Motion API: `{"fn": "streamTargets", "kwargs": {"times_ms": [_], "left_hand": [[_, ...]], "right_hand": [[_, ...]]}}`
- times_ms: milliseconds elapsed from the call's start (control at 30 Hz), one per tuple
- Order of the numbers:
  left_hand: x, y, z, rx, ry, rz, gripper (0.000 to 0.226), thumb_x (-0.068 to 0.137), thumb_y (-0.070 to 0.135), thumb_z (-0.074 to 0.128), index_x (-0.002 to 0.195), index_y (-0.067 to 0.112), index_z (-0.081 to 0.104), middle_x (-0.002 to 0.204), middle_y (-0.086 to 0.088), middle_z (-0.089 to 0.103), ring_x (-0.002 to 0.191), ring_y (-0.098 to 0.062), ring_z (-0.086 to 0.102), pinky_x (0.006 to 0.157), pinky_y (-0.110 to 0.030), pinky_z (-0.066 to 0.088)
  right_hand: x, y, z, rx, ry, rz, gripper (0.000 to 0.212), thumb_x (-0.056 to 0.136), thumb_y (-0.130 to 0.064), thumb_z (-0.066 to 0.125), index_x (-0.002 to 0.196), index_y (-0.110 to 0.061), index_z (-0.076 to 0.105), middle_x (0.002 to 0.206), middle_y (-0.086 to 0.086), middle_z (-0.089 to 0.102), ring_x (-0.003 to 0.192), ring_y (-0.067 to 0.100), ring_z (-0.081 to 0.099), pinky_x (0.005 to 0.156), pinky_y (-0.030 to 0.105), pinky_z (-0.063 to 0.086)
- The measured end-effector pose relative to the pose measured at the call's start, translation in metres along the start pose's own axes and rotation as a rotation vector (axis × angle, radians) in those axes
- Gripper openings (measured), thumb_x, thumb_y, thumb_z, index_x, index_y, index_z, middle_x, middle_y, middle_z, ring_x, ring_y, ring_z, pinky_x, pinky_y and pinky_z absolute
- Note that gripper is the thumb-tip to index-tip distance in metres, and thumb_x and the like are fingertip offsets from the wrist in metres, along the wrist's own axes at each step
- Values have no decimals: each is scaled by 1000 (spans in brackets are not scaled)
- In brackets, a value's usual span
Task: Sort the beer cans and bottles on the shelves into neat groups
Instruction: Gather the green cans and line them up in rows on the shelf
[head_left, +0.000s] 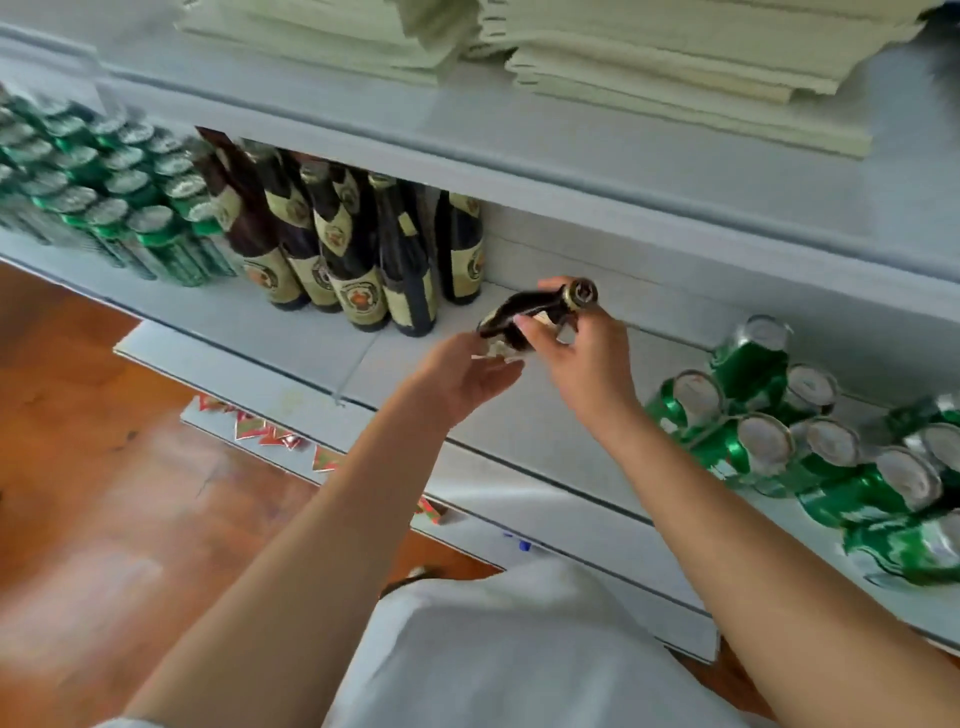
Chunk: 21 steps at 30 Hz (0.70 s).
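A dark brown beer bottle (524, 306) with a cream label hangs tilted over the white middle shelf (322, 338), cap toward me. My right hand (582, 358) grips it around the neck and shoulder. Under the bottle's base my left hand (462, 374) lies palm up with relaxed fingers, touching the label end. Several matching brown bottles (337, 244) stand grouped at the left of the shelf. Upright green cans (104, 192) stand in rows further left. At the right, several green cans (779, 426) lie in a loose heap.
Stacks of pale folded cardboard (649, 57) rest on the upper shelf. A lower white shelf (545, 525) juts out below, with red-green paper flags (270, 431) along its edge. Wooden floor (104, 493) lies to the left. My white clothing fills the bottom centre.
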<state>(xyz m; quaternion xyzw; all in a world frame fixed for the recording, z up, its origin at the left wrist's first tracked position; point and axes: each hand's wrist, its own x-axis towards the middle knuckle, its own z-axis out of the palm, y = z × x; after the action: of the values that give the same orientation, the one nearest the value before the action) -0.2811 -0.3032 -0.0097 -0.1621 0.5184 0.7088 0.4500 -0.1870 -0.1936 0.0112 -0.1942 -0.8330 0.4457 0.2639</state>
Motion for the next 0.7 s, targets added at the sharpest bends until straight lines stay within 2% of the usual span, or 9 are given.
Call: {"fn": "streamTargets", "kwargs": {"times_ms": [67,133,267,367,433,533,567,633,700], "left_hand": [[4,-1,-11,145,22,38,43,94,-1,36,130,15,54,102,-10,59,94,-26,59,78,-35,56],[7,-3,-16,214,31,52,59,91,-6,35,135,28,53,103,-4,58,102,-22,54,87,-36,52],[13,2,-15,194,68,71,70,93,-9,37,148,34,39,102,2,57,95,-15,53,82,-35,52],[13,4,-13,265,44,86,78,89,-11,41,150,39,35,130,-2,52,115,-17,50,91,-36,51],[11,4,-14,350,10,101,81,88,-11,41,150,40,32,129,2,46,119,-16,46,97,-37,48],[8,4,-17,466,-6,134,79,90,-8,44,153,37,27,118,10,48,95,-6,49,101,-38,44],[8,2,-20,510,-2,150,79,91,-7,45,154,35,24,122,11,50,92,-4,50,100,-36,44],[7,-2,-26,607,40,190,76,93,-2,49,156,29,20,146,5,45,115,-15,55,103,-35,44],[-1,-5,-36,685,146,267,69,95,3,51,156,23,24,154,-5,40,131,-24,50,109,-39,43]], "right_hand": [[21,-5,20,-72,-54,47,30,85,-35,74,105,-13,68,88,-3,70,85,14,66,72,16,44],[37,-8,35,-154,-118,59,31,85,-40,72,102,-15,66,90,-3,72,84,16,67,70,20,44],[68,-8,49,-283,-139,60,33,81,-47,74,94,-17,67,93,1,73,89,20,67,73,24,47],[89,-3,57,-342,-147,124,49,78,-58,70,105,-17,64,101,1,71,97,24,66,83,34,53],[95,0,61,-368,-131,167,54,78,-64,65,109,-19,62,104,0,70,101,26,65,84,38,53],[94,3,65,-362,-138,199,55,81,-61,65,115,-19,59,111,1,68,107,27,62,86,36,51],[93,4,66,-336,-142,205,57,80,-59,66,119,-18,58,116,2,67,110,28,61,88,38,51],[84,4,64,-302,-127,218,66,81,-53,70,130,-13,53,128,7,61,121,30,55,97,41,48],[62,0,58,-330,20,192,65,84,-43,70,133,-4,51,132,15,56,123,33,50,101,41,43]]}}
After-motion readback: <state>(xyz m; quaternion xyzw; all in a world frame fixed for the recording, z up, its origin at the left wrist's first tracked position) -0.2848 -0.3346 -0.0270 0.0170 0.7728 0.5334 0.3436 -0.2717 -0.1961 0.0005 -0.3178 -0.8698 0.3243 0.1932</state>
